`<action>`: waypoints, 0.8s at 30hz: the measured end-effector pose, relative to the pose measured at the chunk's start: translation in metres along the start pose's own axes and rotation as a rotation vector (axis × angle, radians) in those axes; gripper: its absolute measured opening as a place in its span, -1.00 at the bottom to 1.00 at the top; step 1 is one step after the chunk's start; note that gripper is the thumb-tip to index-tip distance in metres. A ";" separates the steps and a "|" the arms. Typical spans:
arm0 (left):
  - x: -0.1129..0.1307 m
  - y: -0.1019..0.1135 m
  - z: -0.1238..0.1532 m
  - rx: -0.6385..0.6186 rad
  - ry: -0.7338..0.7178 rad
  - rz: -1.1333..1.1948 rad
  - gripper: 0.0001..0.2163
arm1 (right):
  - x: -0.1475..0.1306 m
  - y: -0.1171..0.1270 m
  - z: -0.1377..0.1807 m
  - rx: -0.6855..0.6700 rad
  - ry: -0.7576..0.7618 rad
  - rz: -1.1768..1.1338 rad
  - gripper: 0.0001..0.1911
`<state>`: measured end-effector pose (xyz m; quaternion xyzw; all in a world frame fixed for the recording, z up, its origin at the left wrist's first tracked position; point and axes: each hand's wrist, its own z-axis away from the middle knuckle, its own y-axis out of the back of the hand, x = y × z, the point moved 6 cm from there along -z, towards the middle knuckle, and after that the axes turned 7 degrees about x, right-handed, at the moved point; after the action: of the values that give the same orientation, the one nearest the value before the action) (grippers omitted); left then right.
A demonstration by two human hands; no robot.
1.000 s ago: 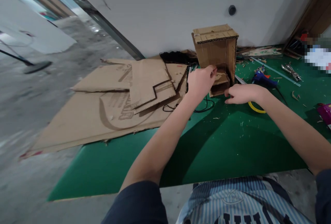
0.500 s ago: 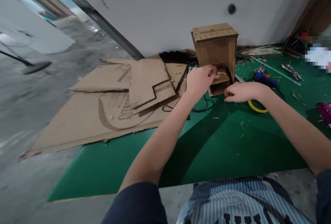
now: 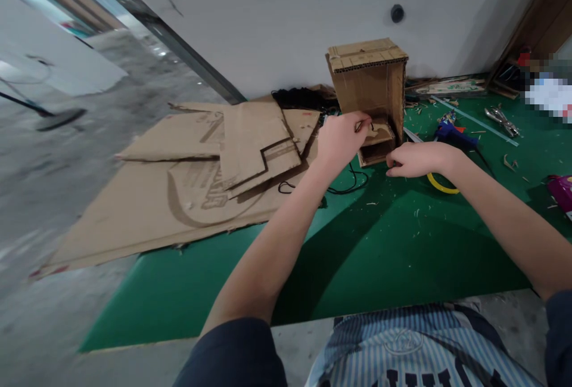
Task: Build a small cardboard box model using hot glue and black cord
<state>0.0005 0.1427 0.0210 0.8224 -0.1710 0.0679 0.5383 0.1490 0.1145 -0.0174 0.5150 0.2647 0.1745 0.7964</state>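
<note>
An upright cardboard box model (image 3: 367,83) with an open front stands on the green mat (image 3: 357,256) near the white wall. My left hand (image 3: 340,139) is at its front left edge, fingers pinched together on a thin dark wire at the small inner cardboard shelf (image 3: 379,134). My right hand (image 3: 413,159) rests on the mat at the box's lower right corner, fingers curled and pressed against its base. A black cable (image 3: 344,184) runs on the mat under my left hand.
Flat cardboard sheets (image 3: 196,166) lie stacked at the left, partly off the mat. A yellow tape ring (image 3: 440,184), a blue glue gun (image 3: 449,132), pliers (image 3: 503,120) and cardboard scraps lie at the right. A pink packet (image 3: 562,193) sits at the right edge.
Both hands have stayed at the box; the left fingers have closed slightly at the shelf. The view has shifted a little.
</note>
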 end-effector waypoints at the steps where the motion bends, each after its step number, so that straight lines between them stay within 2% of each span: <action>1: 0.000 -0.001 0.000 0.002 0.002 -0.008 -0.67 | 0.000 0.000 0.000 -0.002 -0.003 0.000 -0.58; 15: 0.001 -0.006 0.000 0.017 0.006 -0.028 -0.66 | -0.004 -0.004 0.000 -0.011 -0.011 0.013 -0.61; 24: 0.004 -0.004 0.002 -0.018 -0.003 -0.075 -0.65 | -0.006 -0.004 -0.001 -0.010 -0.004 0.026 -0.61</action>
<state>0.0059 0.1412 0.0175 0.8235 -0.1415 0.0448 0.5476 0.1439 0.1101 -0.0194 0.5147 0.2557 0.1852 0.7971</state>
